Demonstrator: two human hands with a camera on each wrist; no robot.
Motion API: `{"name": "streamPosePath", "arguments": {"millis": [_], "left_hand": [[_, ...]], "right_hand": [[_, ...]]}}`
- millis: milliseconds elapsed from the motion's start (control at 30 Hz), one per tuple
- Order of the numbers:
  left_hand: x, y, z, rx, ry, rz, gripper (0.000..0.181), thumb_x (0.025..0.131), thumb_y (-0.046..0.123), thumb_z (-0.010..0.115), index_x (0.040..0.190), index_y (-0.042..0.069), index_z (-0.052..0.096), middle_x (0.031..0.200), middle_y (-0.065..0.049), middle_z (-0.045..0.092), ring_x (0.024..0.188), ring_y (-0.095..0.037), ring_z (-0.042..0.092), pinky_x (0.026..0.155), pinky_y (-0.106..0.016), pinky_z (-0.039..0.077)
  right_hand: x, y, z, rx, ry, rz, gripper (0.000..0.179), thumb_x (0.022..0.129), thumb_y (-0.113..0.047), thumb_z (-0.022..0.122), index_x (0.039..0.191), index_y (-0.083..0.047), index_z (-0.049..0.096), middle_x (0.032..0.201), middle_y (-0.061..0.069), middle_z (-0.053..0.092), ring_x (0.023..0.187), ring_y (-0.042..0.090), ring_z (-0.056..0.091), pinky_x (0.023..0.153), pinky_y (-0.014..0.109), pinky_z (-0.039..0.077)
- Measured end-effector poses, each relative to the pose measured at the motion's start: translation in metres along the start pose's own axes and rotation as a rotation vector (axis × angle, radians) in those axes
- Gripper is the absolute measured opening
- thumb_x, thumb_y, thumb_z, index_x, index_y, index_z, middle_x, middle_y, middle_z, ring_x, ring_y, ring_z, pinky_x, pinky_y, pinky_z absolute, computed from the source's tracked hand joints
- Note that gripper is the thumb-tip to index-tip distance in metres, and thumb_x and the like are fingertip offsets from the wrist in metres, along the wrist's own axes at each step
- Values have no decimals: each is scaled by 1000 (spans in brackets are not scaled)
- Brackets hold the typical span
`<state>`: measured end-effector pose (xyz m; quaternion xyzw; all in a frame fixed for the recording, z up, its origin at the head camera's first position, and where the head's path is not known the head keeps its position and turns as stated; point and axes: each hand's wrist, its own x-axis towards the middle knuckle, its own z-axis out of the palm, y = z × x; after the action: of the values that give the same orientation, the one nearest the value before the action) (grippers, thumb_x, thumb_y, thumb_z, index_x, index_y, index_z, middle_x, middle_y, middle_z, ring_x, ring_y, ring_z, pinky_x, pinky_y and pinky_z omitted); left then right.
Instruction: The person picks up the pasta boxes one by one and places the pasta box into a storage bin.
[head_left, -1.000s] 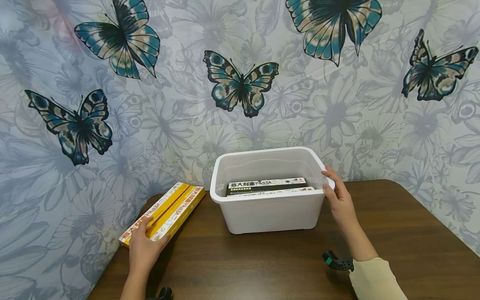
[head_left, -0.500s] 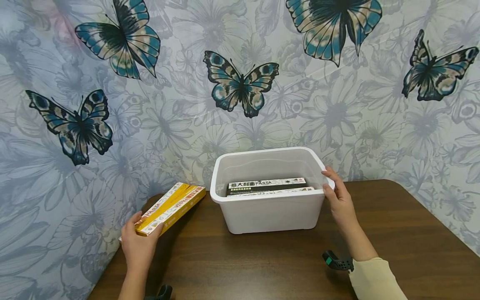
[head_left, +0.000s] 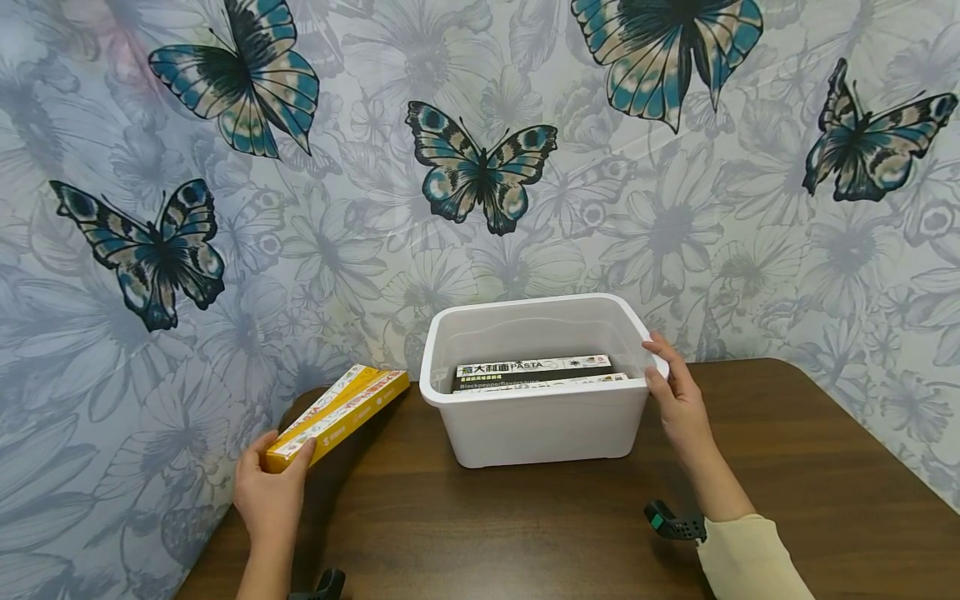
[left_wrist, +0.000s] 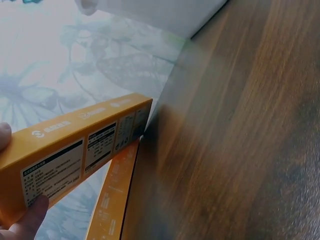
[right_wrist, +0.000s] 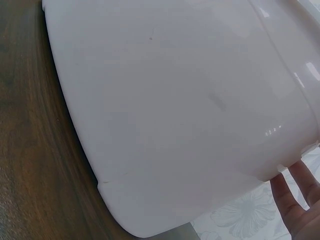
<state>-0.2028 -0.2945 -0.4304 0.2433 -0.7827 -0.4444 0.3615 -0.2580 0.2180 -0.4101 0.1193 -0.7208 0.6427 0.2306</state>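
My left hand (head_left: 270, 492) pinches the near end of a yellow pasta box (head_left: 345, 421) between thumb and fingers. That end is lifted, while the far end slants down to a second yellow pasta box (left_wrist: 112, 200), which lies flat on the table beneath it in the left wrist view. To the right stands a white plastic bin (head_left: 540, 429). Inside it, a black-and-white pasta box (head_left: 536, 367) shows, with another white box edge (head_left: 592, 380) in front, mostly hidden by the bin's wall. My right hand (head_left: 682, 408) grips the bin's right rim.
Everything stands on a brown wooden table (head_left: 510, 525). Right behind it rises a wall covering (head_left: 330, 267) printed with flowers and butterflies. Each wrist wears a dark strap, such as the right strap (head_left: 675, 522).
The left hand first lay on the yellow boxes; it then took the right-hand one by its near end and raised and turned it. The right hand and bin stay put.
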Motion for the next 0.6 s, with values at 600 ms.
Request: {"name": "streamPosePath", "arguments": {"millis": [600], "left_hand": [[0,28,-4,-389,146,11,48,76,15,87,121,12,70,121,16,55,114,-5,52,80,-3,46]], "right_hand": [[1,2,1,42,0,-19,41,104,-11,46,144,-3,45,163,-4,32,152,12,24,101,6,36]]}}
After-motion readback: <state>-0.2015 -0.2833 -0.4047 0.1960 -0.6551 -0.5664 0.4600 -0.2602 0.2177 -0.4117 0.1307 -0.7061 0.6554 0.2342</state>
